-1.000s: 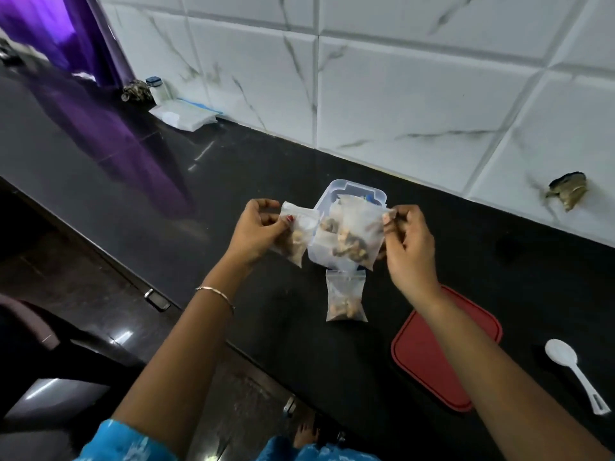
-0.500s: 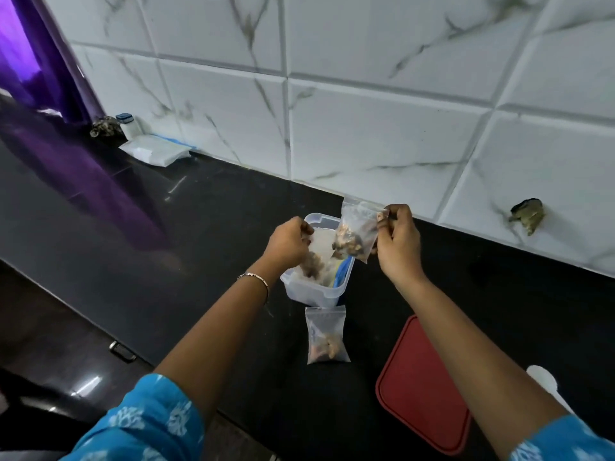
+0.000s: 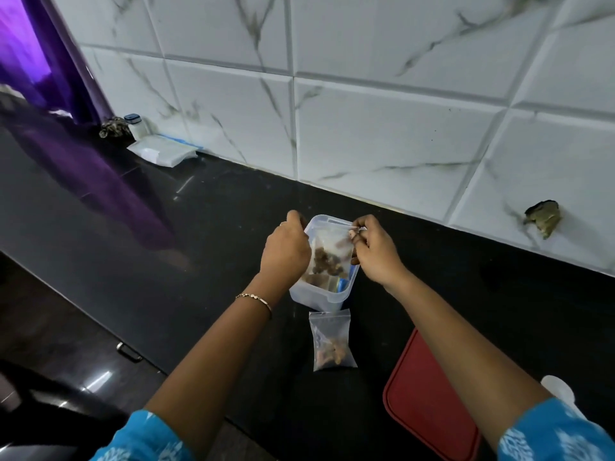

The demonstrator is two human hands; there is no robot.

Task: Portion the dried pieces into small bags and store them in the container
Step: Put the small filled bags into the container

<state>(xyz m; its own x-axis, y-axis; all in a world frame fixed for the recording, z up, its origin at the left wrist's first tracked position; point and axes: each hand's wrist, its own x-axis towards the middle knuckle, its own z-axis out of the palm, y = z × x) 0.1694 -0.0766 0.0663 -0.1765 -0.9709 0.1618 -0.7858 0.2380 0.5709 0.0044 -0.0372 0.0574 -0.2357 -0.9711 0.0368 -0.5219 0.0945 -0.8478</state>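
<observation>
step: storing filled bag | right hand (image 3: pixel 374 251) pinches small bag (image 3: pixel 327 252) top corner over container (image 3: pixel 321 296) | left hand (image 3: pixel 286 249) fingers hidden, grip unclear | spare bag (image 3: pixel 332 341) at container's 6 o'clock | next: i judge release inside, then fetch spare

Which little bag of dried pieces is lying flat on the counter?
The small bag just in front of the clear container, untouched; the other bag is being lowered into it.

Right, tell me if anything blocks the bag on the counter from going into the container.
Partly. Both hands, the left hand and right hand, hold another small bag over the open container, covering its mouth. The bag on the counter lies just in front, with nothing between them.
</observation>
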